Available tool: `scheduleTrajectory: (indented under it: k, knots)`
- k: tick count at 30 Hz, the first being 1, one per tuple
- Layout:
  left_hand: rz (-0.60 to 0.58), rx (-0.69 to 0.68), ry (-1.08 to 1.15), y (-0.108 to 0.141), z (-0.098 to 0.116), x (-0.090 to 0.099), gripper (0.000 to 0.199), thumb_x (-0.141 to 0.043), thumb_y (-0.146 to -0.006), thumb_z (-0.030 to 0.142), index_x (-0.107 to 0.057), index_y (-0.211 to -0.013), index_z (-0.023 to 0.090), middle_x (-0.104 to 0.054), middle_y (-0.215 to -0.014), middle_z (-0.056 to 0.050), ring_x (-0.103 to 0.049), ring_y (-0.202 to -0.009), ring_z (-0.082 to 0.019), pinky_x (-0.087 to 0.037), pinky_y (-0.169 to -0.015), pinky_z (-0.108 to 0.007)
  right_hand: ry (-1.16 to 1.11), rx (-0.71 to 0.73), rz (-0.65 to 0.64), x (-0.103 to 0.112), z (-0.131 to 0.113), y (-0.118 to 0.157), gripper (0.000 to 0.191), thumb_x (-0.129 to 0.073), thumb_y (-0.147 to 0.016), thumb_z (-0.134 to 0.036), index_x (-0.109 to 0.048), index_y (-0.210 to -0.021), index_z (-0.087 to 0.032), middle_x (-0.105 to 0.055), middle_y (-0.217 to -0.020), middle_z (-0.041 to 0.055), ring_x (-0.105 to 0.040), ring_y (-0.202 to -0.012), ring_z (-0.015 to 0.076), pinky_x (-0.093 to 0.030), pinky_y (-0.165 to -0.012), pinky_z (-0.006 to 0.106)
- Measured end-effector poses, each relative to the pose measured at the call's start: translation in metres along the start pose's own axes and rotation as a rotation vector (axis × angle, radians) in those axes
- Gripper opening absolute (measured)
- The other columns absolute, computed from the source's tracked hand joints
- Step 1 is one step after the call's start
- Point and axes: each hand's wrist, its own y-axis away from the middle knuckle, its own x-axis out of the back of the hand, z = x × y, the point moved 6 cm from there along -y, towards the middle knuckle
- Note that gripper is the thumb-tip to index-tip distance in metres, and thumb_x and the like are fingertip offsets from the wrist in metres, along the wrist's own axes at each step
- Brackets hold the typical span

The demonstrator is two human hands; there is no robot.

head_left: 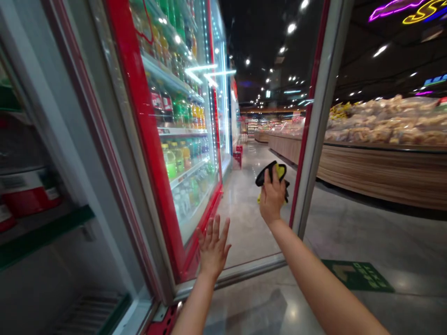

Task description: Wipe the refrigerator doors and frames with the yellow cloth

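An open glass door (254, 223) with a red inner border and grey metal frame stands in front of me. My left hand (212, 249) lies against the lower part of its glass, fingers spread, holding nothing. Higher and to the right, my right hand (273, 197) presses a black and yellow cloth (264, 174) to the glass, close to the door's right edge. Part of the cloth is hidden behind my fingers.
Through the glass, lit fridge shelves (181, 132) hold several bottles. At the left is an open cabinet with a green-edged shelf (45, 237). A wood-sided display (380, 174) with bagged goods stands right; a green floor mat (359, 275) lies below it.
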Motion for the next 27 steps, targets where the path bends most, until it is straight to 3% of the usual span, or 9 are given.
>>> scheduleTrajectory:
  k: [4, 7, 9, 11, 14, 18, 22, 25, 27]
  knots:
    - [-0.030, 0.037, 0.005, 0.002, -0.005, 0.000, 0.105, -0.077, -0.081, 0.047, -0.009, -0.159, 0.036, -0.021, -0.168, -0.011, -0.016, -0.157, -0.034, -0.001, -0.123, -0.067, -0.054, 0.347, -0.193, 0.002, -0.054, 0.020, 0.057, -0.047, -0.095, -0.009, -0.054, -0.148, -0.030, -0.052, -0.154, 0.0056, -0.039, -0.148, 0.0272, -0.036, -0.119, 0.049]
    - [-0.072, 0.053, 0.013, 0.002, -0.005, -0.001, 0.107, -0.079, -0.080, 0.047, -0.008, -0.159, 0.037, -0.021, -0.168, -0.012, -0.016, -0.157, -0.033, 0.000, -0.123, -0.067, -0.065, 0.536, -0.330, 0.015, -0.046, 0.046, 0.058, -0.048, -0.092, -0.003, -0.061, -0.140, -0.032, -0.058, -0.149, 0.0002, -0.041, -0.147, 0.0235, -0.037, -0.120, 0.046]
    - [-0.098, 0.059, 0.017, 0.003, -0.005, -0.002, 0.110, -0.081, -0.078, 0.046, -0.007, -0.159, 0.038, -0.021, -0.168, -0.011, -0.016, -0.156, -0.033, 0.000, -0.123, -0.067, -0.044, 0.484, -0.298, 0.019, -0.030, 0.042, 0.059, -0.047, -0.090, -0.002, -0.061, -0.140, -0.031, -0.058, -0.149, 0.0024, -0.044, -0.145, 0.0239, -0.037, -0.119, 0.047]
    - [-0.115, 0.066, 0.019, 0.004, -0.005, -0.003, 0.112, -0.082, -0.077, 0.044, -0.007, -0.159, 0.039, -0.022, -0.167, -0.011, -0.016, -0.156, -0.033, -0.001, -0.123, -0.067, -0.030, 0.343, -0.181, 0.017, -0.024, 0.023, 0.060, -0.047, -0.090, -0.003, -0.060, -0.142, -0.029, -0.053, -0.154, 0.0066, -0.045, -0.144, 0.0266, -0.038, -0.118, 0.051]
    - [-0.127, 0.083, 0.025, 0.004, -0.005, -0.005, 0.109, -0.082, -0.078, 0.040, -0.009, -0.159, 0.040, -0.023, -0.167, -0.010, -0.017, -0.156, -0.033, -0.004, -0.123, -0.067, -0.046, 0.229, -0.096, 0.001, -0.052, 0.001, 0.062, -0.046, -0.091, -0.005, -0.055, -0.147, -0.028, -0.043, -0.160, 0.0083, -0.041, -0.147, 0.0291, -0.036, -0.118, 0.054]
    - [-0.130, 0.084, 0.029, 0.004, -0.006, -0.003, 0.107, -0.081, -0.079, 0.034, -0.011, -0.159, 0.040, -0.024, -0.167, -0.009, -0.017, -0.156, -0.031, -0.009, -0.123, -0.067, -0.082, 0.375, -0.236, -0.009, -0.091, 0.015, 0.062, -0.046, -0.092, -0.005, -0.054, -0.147, -0.032, -0.047, -0.158, 0.0048, -0.034, -0.151, 0.0268, -0.033, -0.120, 0.053]
    - [-0.126, 0.052, 0.033, 0.003, -0.006, 0.004, 0.104, -0.077, -0.081, 0.023, -0.012, -0.160, 0.038, -0.022, -0.167, -0.008, -0.015, -0.157, -0.030, -0.015, -0.123, -0.066, -0.111, 0.548, -0.337, 0.004, -0.084, 0.036, 0.055, -0.046, -0.094, -0.005, -0.062, -0.139, -0.031, -0.058, -0.149, 0.0019, -0.039, -0.148, 0.0231, -0.037, -0.119, 0.046]
    - [-0.126, 0.047, 0.029, 0.004, -0.007, 0.004, 0.098, -0.071, -0.083, 0.014, -0.015, -0.160, 0.038, -0.025, -0.167, -0.007, -0.018, -0.156, -0.028, -0.019, -0.123, -0.065, -0.117, 0.376, -0.221, 0.001, -0.087, 0.018, 0.054, -0.045, -0.093, -0.004, -0.064, -0.137, -0.028, -0.056, -0.151, 0.0056, -0.040, -0.147, 0.0261, -0.038, -0.117, 0.049]
    - [-0.114, 0.045, 0.025, 0.006, -0.008, -0.001, 0.091, -0.067, -0.085, 0.012, -0.022, -0.160, 0.038, -0.029, -0.166, -0.008, -0.023, -0.155, -0.028, -0.020, -0.123, -0.065, -0.125, 0.252, -0.145, -0.010, -0.109, 0.004, 0.055, -0.045, -0.093, -0.005, -0.063, -0.139, -0.027, -0.051, -0.154, 0.0066, -0.037, -0.149, 0.0281, -0.038, -0.116, 0.051]
